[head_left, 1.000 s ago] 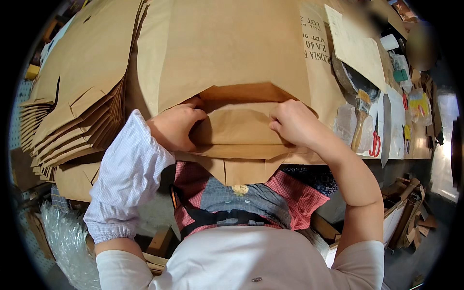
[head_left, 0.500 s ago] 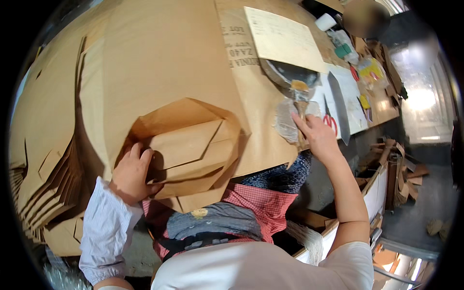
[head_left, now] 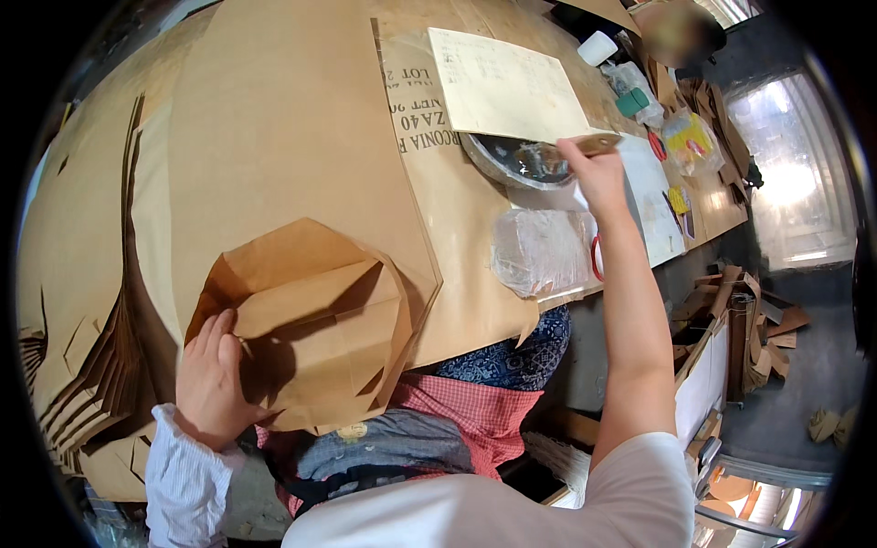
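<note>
A large brown paper bag lies with its end spread into an opened, folded shape at the table's near edge. My left hand rests at the left side of that end, fingers stretched along the flap and thumb apart, touching the paper. My right hand is closed around the wooden handle of a brush. The brush's head reaches into a dark round bowl, where its bristles are hard to make out. A yellowish written sheet covers the bowl's far side.
A plastic-wrapped block lies nearer than the bowl, with red-handled scissors partly hidden by my forearm. Stacked brown paper bags fan out at left. A white cup and a yellow packet stand farther right.
My right hand has moved away from me with the brush, from the plastic-wrapped block to the bowl. My left hand has shifted left, and the bag's opened end is folded differently.
</note>
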`<action>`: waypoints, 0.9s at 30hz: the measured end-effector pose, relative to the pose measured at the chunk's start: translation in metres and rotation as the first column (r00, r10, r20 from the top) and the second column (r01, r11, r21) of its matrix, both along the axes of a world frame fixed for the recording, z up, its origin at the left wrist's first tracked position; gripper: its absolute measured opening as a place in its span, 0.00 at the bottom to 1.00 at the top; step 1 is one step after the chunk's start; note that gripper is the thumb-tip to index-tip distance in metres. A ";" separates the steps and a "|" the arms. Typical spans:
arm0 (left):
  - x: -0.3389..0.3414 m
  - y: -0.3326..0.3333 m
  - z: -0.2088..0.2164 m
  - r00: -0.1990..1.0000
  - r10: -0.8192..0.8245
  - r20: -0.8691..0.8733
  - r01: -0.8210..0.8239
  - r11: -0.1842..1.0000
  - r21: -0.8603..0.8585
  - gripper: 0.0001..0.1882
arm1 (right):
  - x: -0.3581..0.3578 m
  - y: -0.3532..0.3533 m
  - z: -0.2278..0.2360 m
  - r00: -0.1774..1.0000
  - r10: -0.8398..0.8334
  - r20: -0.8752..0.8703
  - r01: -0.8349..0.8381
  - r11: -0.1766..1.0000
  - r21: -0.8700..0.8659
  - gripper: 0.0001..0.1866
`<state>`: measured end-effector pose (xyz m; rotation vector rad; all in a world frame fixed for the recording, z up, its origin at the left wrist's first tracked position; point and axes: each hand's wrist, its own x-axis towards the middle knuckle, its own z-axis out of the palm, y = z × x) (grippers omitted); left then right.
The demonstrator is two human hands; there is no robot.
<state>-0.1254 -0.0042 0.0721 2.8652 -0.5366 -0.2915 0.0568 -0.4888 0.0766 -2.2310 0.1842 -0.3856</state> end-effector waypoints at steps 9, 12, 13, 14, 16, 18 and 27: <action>-0.007 -0.006 0.001 0.994 0.107 -0.018 -0.106 0.993 0.059 0.68 | -0.031 -0.010 0.054 0.803 0.535 -0.263 -0.584 0.795 -0.163 0.11; -0.003 -0.009 -0.001 0.993 0.106 -0.051 -0.103 0.993 0.049 0.71 | -0.023 -0.029 0.066 0.831 0.484 -0.274 -0.517 0.854 -0.062 0.09; -0.003 -0.008 0.000 0.992 0.112 -0.062 -0.110 0.993 0.046 0.71 | -0.019 -0.031 0.065 0.882 0.382 -0.275 -0.393 0.919 0.017 0.08; 0.000 -0.006 -0.003 0.990 0.111 -0.087 -0.112 0.994 -0.004 0.71 | -0.017 -0.033 0.064 0.920 0.265 -0.289 -0.251 0.964 0.084 0.08; 0.004 -0.001 -0.013 0.984 0.108 -0.138 -0.124 0.986 -0.109 0.71 | -0.013 -0.046 0.051 0.972 0.207 -0.107 -0.147 0.901 0.407 0.09; 0.007 0.013 -0.027 0.994 0.033 -0.105 -0.060 0.961 -0.269 0.68 | -0.011 -0.054 0.039 0.982 0.181 0.044 -0.158 0.688 0.708 0.10; 0.007 0.022 -0.038 0.990 -0.015 -0.139 -0.067 0.822 -0.565 0.69 | -0.163 0.255 0.001 0.889 0.440 0.127 -0.431 0.711 0.555 0.05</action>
